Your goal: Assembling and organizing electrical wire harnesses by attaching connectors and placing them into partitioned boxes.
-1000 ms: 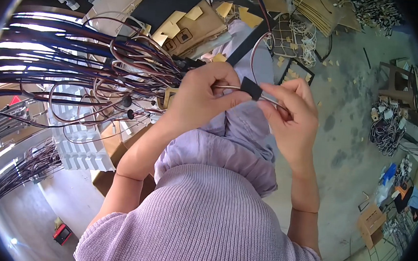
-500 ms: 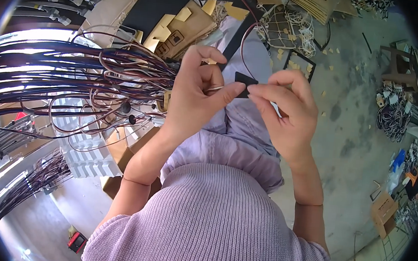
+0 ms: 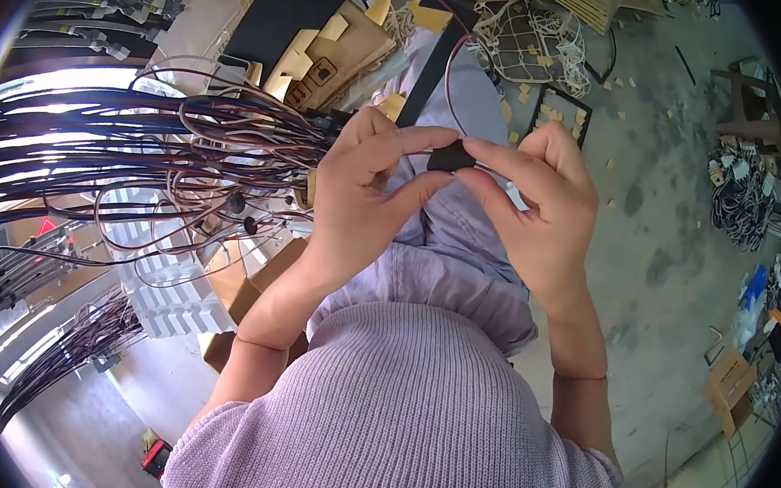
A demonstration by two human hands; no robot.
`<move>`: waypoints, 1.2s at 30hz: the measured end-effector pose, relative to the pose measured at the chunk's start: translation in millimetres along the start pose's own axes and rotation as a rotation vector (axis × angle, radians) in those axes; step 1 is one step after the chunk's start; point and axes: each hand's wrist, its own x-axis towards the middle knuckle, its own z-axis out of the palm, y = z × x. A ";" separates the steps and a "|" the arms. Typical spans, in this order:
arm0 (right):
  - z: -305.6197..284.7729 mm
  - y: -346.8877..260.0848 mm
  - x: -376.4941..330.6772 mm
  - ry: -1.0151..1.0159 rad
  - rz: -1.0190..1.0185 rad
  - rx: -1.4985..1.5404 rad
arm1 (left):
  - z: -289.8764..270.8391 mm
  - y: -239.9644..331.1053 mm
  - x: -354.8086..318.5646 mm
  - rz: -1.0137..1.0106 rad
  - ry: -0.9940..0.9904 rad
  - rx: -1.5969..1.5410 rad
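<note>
A small black patch (image 3: 451, 158), soft-looking like foam or tape, is held up in front of my lap. My left hand (image 3: 363, 191) pinches its left side between thumb and index finger. From the other side my right hand (image 3: 541, 201) pinches it the same way, so both hands are closed. The patch looks bent, its lower edge rounded. A thin dark red wire (image 3: 450, 74) comes down from above and reaches the patch; how the two join is hidden by the fingers.
To my left lies a thick bundle of dark wires (image 3: 142, 133) over a white ridged tray (image 3: 161, 304). A black board with cardboard (image 3: 355, 58) and yellow paper pieces is ahead. Coiled cables (image 3: 738, 193) and a cardboard box (image 3: 729, 390) are on the floor at right.
The black patch was flat and squarish and is now bent between the fingers. My left index finger, raised before, has come down onto it, and my right fingers have closed in on its edge.
</note>
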 end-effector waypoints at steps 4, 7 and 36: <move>-0.5 0.9 -0.3 0.011 -0.036 -0.013 | -1.9 0.3 0.8 -0.046 -0.017 -0.048; -1.7 -0.5 -1.1 0.005 -0.060 -0.011 | -2.6 1.2 -1.0 -0.044 -0.032 -0.055; 16.9 -9.8 16.2 -0.826 -0.286 -0.152 | -17.7 -19.0 -43.2 -0.603 -0.868 -0.464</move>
